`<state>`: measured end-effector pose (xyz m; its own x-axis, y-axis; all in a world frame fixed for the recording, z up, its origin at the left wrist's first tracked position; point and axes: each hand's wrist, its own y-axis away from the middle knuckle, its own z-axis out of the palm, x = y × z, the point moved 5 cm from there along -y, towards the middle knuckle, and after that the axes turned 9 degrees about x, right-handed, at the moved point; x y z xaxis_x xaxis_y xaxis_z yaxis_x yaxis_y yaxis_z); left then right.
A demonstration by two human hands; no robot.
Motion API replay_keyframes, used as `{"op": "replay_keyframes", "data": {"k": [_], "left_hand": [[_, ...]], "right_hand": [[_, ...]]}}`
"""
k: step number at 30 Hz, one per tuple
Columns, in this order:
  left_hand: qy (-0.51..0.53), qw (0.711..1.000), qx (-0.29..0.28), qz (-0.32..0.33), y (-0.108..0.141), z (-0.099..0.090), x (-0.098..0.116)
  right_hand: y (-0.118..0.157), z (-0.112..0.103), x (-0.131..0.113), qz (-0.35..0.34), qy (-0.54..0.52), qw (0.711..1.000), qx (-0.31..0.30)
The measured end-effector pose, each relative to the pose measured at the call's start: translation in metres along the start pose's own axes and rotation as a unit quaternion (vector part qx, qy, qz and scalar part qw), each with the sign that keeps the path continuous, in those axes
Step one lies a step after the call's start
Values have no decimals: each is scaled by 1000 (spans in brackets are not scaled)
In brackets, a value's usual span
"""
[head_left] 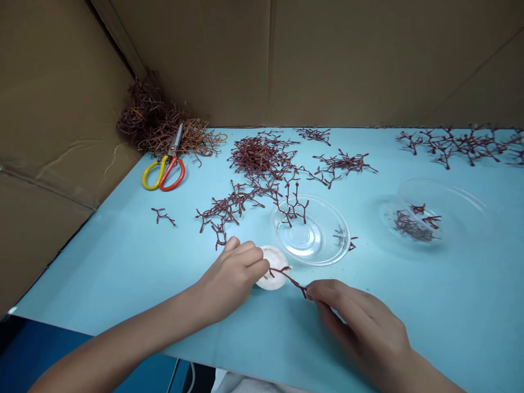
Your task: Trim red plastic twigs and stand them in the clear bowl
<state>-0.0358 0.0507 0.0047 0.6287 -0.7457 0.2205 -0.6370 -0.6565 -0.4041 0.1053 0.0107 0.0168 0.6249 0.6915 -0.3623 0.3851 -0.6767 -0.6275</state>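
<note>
A thin brown branched twig (292, 280) spans the gap between my two hands, just over the edge of a small round white dish (276, 283). My right hand (364, 322) pinches its right end between thumb and fingertips. My left hand (237, 273) is closed at the twig's left end, beside the dish and partly covering it; the exact grip is hidden behind the fingers. Behind the dish sits a clear plastic lid or shallow bowl (311, 254), with a larger branched twig (292, 207) lying across its far left rim.
Heaps of brown twigs (257, 155) spread over the blue table. Yellow-and-red-handled scissors (167, 164) lean against a tangled pile (151, 114) at back left. At right stands a clear container (413, 226) with short twig pieces. Cardboard walls (335, 65) border the back and left.
</note>
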Motion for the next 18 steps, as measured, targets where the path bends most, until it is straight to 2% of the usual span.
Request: {"op": "replay_keyframes", "data": {"k": [11, 18], "left_hand": [[-23, 996, -4, 91, -2, 4, 11], [-13, 996, 19, 86, -1, -3, 10]], "right_hand": [[0, -2, -1, -9, 13, 1000, -9], [-1, -6, 1, -13, 12, 1000, -3]]}}
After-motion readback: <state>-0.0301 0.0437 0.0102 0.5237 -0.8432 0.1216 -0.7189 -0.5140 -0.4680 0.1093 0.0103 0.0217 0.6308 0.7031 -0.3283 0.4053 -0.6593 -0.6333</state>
